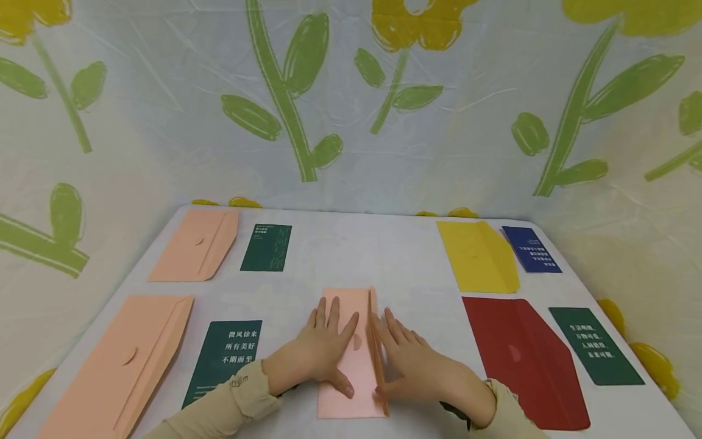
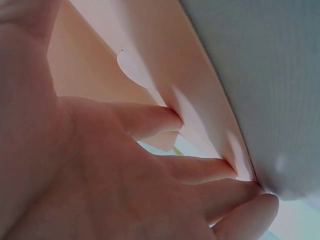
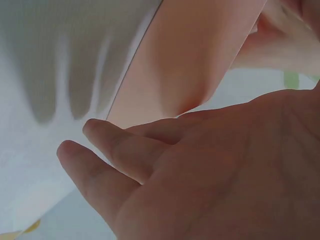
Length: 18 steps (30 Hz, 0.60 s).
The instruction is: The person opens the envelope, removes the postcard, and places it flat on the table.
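Observation:
A pink envelope lies upright in front of me, its long flap standing up along the right side. With fingers spread, my left hand rests on the envelope's left part; its fingertips touch the paper in the left wrist view, where the palm fills the lower left. On the other side, my right hand has its nearly straight fingers against the outside of the flap, the thumb at the flap's lower end. The right wrist view shows the flap sloping up beside those fingers.
To the left lie two more pink envelopes and two dark green cards. On the right are a yellow envelope, a red envelope, a blue card and a green card. Flower-print cloth surrounds the white table.

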Available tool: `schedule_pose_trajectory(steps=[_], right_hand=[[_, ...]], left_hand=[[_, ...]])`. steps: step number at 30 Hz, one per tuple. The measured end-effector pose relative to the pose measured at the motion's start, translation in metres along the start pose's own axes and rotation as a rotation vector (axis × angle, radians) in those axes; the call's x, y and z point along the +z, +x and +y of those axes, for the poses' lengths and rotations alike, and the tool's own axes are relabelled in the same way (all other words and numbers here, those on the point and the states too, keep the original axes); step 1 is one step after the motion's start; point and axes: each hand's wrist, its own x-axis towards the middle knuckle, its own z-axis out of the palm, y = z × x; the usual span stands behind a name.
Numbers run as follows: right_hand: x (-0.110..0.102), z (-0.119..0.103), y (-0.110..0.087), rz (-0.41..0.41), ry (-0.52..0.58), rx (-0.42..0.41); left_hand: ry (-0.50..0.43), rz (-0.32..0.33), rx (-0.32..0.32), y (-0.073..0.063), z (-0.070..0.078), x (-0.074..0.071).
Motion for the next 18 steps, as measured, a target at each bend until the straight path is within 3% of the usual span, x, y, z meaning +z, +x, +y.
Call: schedule_pose_trajectory(steps=[10, 18], right_hand=[[-0.012, 0.012, -0.004, 0.067, -0.109, -0.052], [-0.011, 0.019, 0.008, 0.006, -0.167, -0.011]], left_hand=[[-0.034, 0.015, 0.022, -0.001, -0.002, 0.000], [-0.044, 0.005, 0.018, -0.001, -0.001, 0.000]])
